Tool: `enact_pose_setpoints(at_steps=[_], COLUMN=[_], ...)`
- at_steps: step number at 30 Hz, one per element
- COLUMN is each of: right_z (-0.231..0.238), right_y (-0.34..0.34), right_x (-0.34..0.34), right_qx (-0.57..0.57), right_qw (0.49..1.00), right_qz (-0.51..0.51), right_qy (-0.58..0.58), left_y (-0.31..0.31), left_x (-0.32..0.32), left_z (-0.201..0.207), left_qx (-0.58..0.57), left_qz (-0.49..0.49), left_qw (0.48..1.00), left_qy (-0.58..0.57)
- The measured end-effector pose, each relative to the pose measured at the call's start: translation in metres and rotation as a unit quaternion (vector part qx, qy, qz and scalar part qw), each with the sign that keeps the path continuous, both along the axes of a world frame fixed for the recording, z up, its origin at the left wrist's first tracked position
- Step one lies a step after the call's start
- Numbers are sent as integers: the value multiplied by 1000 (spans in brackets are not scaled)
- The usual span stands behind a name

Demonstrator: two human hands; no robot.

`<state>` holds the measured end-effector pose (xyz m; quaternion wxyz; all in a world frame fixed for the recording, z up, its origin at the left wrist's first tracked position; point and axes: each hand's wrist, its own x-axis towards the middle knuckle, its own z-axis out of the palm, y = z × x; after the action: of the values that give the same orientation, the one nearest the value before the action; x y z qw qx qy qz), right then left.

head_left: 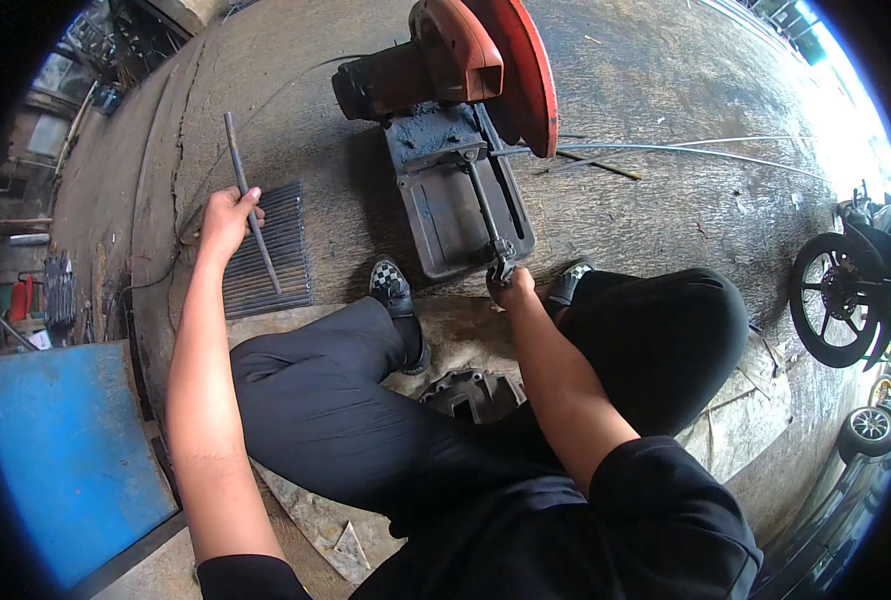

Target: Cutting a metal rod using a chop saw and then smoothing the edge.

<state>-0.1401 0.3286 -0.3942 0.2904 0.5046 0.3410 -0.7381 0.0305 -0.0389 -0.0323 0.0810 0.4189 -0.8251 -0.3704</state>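
My left hand (228,222) is closed around a short metal rod (237,152), held at a slant above a row of similar cut rods (280,240) lying side by side on the ground. In front of me stands an orange chop saw (455,50) with a red blade guard (525,75) and a dark metal base (465,220). My right hand (511,288) is closed on the crank handle (502,262) at the near end of the saw's vise screw (482,198). Part of that handle is hidden by my fingers. A long thin rod (665,148) reaches right from the saw's vise.
A blue box-like surface (70,450) is at the lower left. Between my legs lies a dark metal part (473,397) on a worn sheet (755,420). A motorcycle wheel (833,298) stands at the right. A cable (295,80) runs along the ground behind the saw.
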Motion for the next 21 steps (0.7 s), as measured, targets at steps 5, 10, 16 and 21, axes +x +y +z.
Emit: enact_pose_setpoints(at_steps=[5, 10, 16, 21], right_z=[29, 48, 22, 15], right_y=[-9, -13, -7, -3], right_x=[30, 59, 24, -1], right_qx=[327, 417, 226, 209], right_qw=[909, 830, 965, 975], right_qz=[68, 125, -23, 27], right_qy=[251, 349, 131, 75], left_y=[1, 2, 3, 2], left_x=[1, -2, -5, -6], left_z=[1, -2, -3, -3], left_qx=[2, -7, 5, 8], left_qz=[-9, -12, -32, -20], left_qw=[1000, 1000, 999, 1000], left_qy=[6, -14, -7, -11])
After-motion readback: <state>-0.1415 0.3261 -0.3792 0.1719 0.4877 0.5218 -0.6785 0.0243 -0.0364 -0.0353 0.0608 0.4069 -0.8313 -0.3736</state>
